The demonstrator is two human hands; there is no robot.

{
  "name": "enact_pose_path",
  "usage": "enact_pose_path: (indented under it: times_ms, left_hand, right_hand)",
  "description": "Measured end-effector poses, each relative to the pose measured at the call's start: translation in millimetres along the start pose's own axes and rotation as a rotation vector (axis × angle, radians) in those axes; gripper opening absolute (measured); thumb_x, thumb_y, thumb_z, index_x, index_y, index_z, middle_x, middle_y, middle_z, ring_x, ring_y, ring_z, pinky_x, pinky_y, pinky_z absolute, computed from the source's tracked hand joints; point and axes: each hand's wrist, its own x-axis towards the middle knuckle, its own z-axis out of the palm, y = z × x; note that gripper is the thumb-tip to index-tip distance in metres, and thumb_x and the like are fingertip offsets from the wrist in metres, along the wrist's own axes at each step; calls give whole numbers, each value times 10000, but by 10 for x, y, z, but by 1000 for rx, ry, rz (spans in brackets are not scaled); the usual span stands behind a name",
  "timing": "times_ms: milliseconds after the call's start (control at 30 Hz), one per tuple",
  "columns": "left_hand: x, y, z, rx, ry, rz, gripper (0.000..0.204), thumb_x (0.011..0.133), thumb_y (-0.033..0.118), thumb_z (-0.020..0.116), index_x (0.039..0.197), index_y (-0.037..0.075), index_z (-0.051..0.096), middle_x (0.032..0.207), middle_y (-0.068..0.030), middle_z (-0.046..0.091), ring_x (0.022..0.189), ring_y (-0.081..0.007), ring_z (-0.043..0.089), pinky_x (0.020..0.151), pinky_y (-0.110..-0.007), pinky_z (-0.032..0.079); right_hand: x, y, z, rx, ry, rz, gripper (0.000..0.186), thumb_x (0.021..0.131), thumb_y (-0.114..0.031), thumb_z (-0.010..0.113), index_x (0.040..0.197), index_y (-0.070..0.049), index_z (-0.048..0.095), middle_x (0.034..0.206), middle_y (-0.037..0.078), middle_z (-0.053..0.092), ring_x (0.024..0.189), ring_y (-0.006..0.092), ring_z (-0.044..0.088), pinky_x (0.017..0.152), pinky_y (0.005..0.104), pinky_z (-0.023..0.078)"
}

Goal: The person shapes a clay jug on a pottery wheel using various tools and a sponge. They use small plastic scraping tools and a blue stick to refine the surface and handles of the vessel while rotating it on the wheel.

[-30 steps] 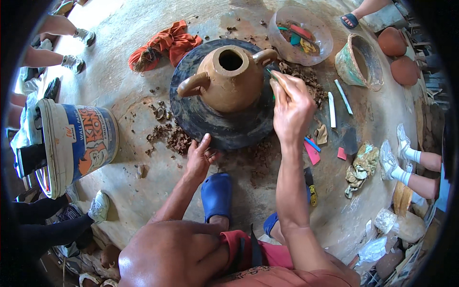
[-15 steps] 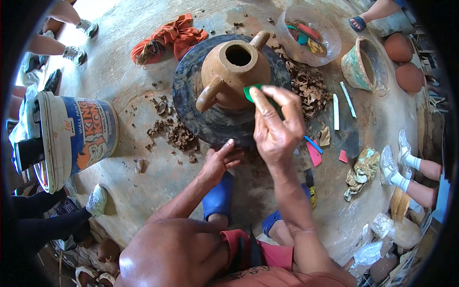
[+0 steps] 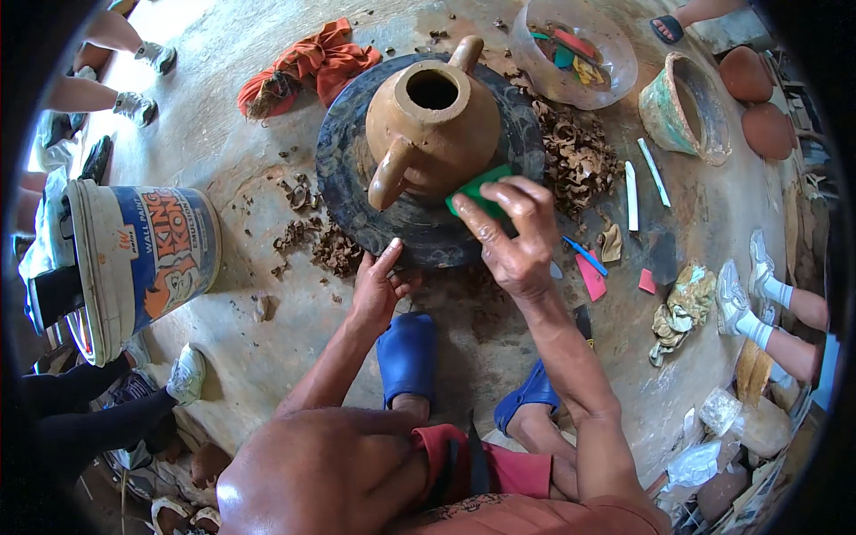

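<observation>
A brown clay pot (image 3: 428, 143) with a round mouth and two stub-like side handles stands upright on a dark round potter's wheel (image 3: 348, 152). Between the fingers and thumb of my right hand (image 3: 522, 236) is a flat green scraper (image 3: 473, 192), its edge at the pot's lower right side. My left hand (image 3: 379, 283) is at the near rim of the wheel, thumb laid against the edge and fingers curled below it.
Clay shavings (image 3: 580, 156) lie right of the wheel. Beyond them are a clear plastic basin (image 3: 615, 85) of coloured pieces and a greenish bucket (image 3: 664, 116). An orange cloth (image 3: 334, 58) lies far left, a paint bucket (image 3: 169, 259) at left. Bystanders' feet (image 3: 185, 374) flank the floor.
The pot has turned slightly, its handles shifting. My right hand has moved lower with the scraper, down the pot's side. My left hand has moved left along the wheel's rim, fingers more curled.
</observation>
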Motion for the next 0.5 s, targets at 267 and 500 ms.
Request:
enact_pose_path:
  times_ms: [267, 500]
  left_hand:
    - [-2, -29, -12, 31, -46, -33, 471, 1079, 429, 647, 1405, 111, 528, 1338, -86, 685, 1122, -262, 730, 902, -412, 607]
    - [-1, -74, -16, 44, -89, -31, 484, 1081, 451, 638, 1403, 104, 541, 1303, -99, 707, 1119, -267, 733, 901, -409, 599]
  right_hand:
    - [72, 201, 187, 47, 162, 12, 434, 772, -31, 846, 1176, -190, 843, 1138, 58, 655, 1101, 310, 651, 897, 431, 602]
    - [-449, 251, 305, 67, 97, 132, 388, 795, 10, 828, 1150, -146, 845, 1119, 76, 698, 1054, 294, 693, 860, 412, 619]
